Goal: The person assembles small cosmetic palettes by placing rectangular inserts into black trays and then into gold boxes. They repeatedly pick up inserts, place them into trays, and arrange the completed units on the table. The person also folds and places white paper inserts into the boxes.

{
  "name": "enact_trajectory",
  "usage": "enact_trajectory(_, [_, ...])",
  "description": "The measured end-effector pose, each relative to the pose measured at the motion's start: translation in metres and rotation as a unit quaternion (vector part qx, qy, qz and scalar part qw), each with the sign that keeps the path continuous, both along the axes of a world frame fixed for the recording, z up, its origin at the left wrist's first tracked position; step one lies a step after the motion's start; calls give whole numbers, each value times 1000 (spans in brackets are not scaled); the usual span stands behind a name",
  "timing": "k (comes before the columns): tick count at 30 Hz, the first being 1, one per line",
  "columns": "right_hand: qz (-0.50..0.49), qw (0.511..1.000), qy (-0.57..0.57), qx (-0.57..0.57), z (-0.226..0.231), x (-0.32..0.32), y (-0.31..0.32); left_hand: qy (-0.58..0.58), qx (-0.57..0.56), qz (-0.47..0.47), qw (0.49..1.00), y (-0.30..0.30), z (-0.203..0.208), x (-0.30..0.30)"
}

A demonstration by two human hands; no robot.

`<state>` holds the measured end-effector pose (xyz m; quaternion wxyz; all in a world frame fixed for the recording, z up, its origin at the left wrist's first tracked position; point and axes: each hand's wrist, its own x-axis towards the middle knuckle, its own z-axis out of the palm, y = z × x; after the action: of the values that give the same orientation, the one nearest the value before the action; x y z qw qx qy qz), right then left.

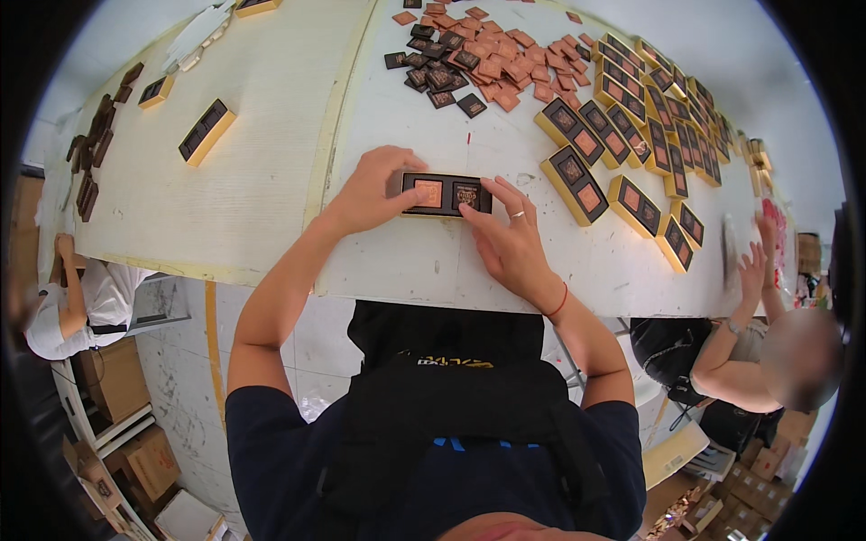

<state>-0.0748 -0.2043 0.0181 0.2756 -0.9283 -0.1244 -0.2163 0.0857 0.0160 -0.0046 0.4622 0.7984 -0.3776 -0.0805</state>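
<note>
A small rectangular box (446, 212) with a black two-compartment insert lies flat on the white table in front of me. Its left compartment holds a copper-orange square (432, 190), its right one a black square (465, 196) with a gold print. My left hand (372, 189) grips the box's left end, thumb pressed on the orange square and fingers behind the far edge. At the other end, my right hand (511, 231) curls round the box, its thumb at the black square's near edge and its fingertips along the right side.
Beyond the box lies a loose heap of orange squares (501, 65) and black squares (442, 77). Rows of filled gold-sided boxes (577, 194) cover the right. To the left are an open gold-sided box (207, 132) and dark inserts (90, 149). Other people (731, 361) sit at both sides.
</note>
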Motion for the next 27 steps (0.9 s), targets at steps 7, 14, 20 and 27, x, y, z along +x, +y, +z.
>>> enact_trajectory(7, [-5,995,-53,-88,-9,8,-10,-393,37,420,817,135,-8,134])
enact_trajectory(14, [-125,975,-103,-153,-6,3,-40,-264,220,488,802,206,-20,136])
enact_trajectory(20, [-185,965,-69,-175,10,21,-69,-196,157,213,944,133,-3,90])
enact_trajectory(27, [-75,986,-22,-147,10,148,-41,-56,64,-14,996,10,29,3])
